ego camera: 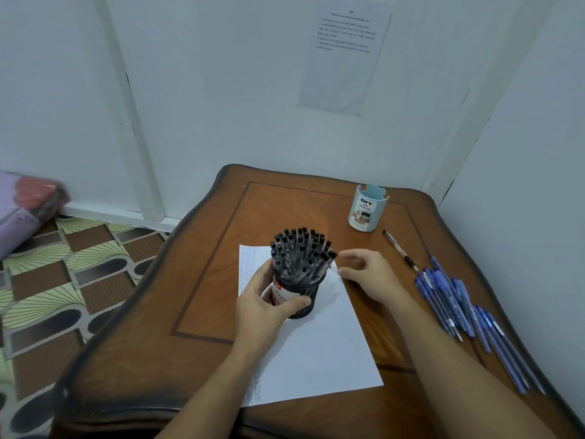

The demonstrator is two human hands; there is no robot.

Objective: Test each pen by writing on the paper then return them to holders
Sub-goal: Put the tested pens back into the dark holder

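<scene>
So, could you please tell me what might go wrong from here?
1. The black holder, gripped by the left hand, is packed tight. Pulling one pen with the right hand may drag its neighbours out onto the paper.
2. The blue pens lie loose near the right edge of the table. The right forearm passes close by and could sweep some off.

light: dim, even, bluish | shadows: soft | edges: wide-angle bending | detail: slightly soft
</scene>
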